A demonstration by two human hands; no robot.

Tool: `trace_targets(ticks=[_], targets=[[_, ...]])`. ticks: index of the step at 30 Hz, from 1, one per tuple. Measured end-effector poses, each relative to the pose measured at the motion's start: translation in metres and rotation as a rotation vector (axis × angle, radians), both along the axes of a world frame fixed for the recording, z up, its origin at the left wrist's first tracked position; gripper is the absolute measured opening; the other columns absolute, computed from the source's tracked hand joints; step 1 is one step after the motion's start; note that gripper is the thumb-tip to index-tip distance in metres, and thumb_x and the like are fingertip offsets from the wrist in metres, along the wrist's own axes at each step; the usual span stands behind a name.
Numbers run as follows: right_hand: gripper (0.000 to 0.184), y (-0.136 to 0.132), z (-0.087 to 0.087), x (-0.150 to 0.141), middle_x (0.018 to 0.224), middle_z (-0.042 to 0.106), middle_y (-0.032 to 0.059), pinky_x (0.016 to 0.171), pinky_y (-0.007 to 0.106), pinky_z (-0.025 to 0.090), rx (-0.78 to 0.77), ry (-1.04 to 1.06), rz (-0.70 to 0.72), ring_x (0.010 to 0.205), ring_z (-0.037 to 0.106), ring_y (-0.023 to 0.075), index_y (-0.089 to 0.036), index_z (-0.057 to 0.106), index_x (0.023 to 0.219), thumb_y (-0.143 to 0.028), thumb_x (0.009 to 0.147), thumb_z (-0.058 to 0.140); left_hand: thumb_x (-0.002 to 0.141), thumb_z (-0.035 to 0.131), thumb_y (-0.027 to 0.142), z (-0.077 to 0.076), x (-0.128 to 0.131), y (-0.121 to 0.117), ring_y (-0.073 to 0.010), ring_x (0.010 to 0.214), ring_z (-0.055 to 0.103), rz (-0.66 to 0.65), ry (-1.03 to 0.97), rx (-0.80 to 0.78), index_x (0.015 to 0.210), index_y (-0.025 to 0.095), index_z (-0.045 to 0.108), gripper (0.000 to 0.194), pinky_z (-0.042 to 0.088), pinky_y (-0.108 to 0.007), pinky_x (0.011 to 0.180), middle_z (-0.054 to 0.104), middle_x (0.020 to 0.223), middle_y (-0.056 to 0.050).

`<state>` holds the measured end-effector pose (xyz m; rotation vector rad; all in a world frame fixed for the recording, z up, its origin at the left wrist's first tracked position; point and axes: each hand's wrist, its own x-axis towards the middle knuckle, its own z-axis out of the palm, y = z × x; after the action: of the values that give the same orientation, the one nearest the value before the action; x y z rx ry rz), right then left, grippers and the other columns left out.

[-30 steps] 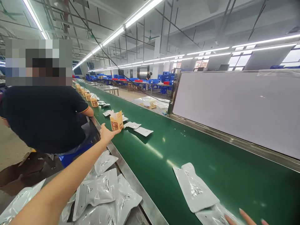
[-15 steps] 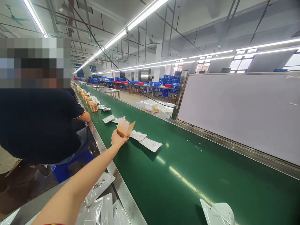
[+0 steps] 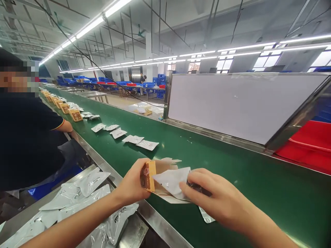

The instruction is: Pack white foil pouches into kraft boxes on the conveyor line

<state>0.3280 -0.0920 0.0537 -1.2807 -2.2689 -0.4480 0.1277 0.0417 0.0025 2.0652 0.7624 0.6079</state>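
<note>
My left hand (image 3: 132, 184) is closed around a small orange-and-brown cardboard box (image 3: 151, 177), which is tipped on its side with its flaps spread toward the right. In my right hand (image 3: 219, 198) is a white pouch (image 3: 172, 181), gripped at its right end, with its pointed end inside the box's mouth. Something dark (image 3: 199, 188) shows between the right fingers; what it is I cannot tell. Below that hand, part of another white pouch (image 3: 207, 216) shows over the green conveyor belt (image 3: 178, 148).
White pouches (image 3: 147, 144) lie in a line along the belt, with orange boxes (image 3: 75, 115) farther up. A metal tray (image 3: 133, 232) at lower left holds several pouches. A co-worker (image 3: 28, 137) sits at left. Across the belt stand a white panel (image 3: 219, 106) and a red bin (image 3: 307, 141).
My left hand has brought the box back from farther up the belt and turned it sideways. My right hand has come into view with a white pouch at the box's opening. The view has swung right.
</note>
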Motion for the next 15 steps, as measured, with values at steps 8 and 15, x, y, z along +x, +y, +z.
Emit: trace_targets(ticks=[8, 15], targets=[[0.065, -0.047, 0.010, 0.010, 0.135, 0.044, 0.0196, 0.095, 0.038, 0.045, -0.829, 0.155, -0.039, 0.118, 0.049, 0.0301, -0.010, 0.045, 0.132, -0.047, 0.081, 0.060, 0.063, 0.056, 0.017, -0.023, 0.028, -0.026, -0.0250, 0.102, 0.054, -0.011, 0.088, 0.299, 0.109, 0.022, 0.046, 0.047, 0.047, -0.043, 0.091, 0.055, 0.110, -0.007], [0.042, -0.062, 0.002, 0.008, 0.100, 0.062, 0.0014, 0.071, 0.021, 0.048, -0.706, 0.415, -0.135, 0.081, 0.059, 0.0136, -0.017, 0.055, 0.105, -0.055, 0.087, 0.048, 0.062, 0.053, 0.019, -0.036, 0.061, -0.046, -0.0305, 0.107, 0.053, -0.079, 0.038, 0.551, 0.110, 0.024, 0.048, 0.048, 0.047, -0.047, 0.091, 0.056, 0.112, -0.009]])
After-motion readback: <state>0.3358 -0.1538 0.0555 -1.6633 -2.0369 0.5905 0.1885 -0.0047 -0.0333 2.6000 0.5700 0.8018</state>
